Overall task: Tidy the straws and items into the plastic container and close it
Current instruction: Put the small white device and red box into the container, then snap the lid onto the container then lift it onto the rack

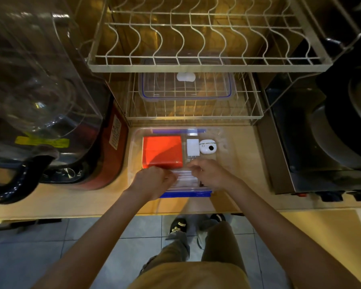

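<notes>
Both our left hand (152, 180) and right hand (208, 174), fingers pinching white straws (184, 178) at the plastic container (133, 155) near edge; protruding ends could block the lid (186, 88), on the rack (252, 109)

A clear, glossy plastic container (133, 155) with blue plastic clips is seen on a matt, wood-look counter (242, 163). White-coated metal wire forms the dish rack (196, 61) at 12 o'clock. A smooth, glossy white plastic device (207, 147) and a matt red box (162, 152) are held inside the container.
</notes>
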Demonstrator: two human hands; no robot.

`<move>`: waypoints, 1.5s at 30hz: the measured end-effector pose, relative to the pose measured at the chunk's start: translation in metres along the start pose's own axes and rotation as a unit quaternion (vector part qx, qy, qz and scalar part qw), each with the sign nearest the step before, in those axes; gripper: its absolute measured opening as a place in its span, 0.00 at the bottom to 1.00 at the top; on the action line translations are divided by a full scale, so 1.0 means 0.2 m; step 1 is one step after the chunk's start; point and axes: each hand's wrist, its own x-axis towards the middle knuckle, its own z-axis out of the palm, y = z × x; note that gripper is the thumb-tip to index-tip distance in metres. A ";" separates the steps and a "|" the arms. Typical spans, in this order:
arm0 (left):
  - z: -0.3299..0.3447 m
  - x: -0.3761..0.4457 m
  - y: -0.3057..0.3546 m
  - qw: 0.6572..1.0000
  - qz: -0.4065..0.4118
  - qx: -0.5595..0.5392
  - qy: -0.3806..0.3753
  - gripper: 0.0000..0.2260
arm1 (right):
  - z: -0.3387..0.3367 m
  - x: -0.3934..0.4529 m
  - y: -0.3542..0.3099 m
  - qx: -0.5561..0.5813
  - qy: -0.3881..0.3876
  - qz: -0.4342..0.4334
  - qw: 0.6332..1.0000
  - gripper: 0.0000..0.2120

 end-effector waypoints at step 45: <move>-0.57 0.04 0.04 0.882 0.162 0.050 0.439 0.08 | -0.63 -0.28 -0.06 -0.198 0.443 -0.167 0.858 0.07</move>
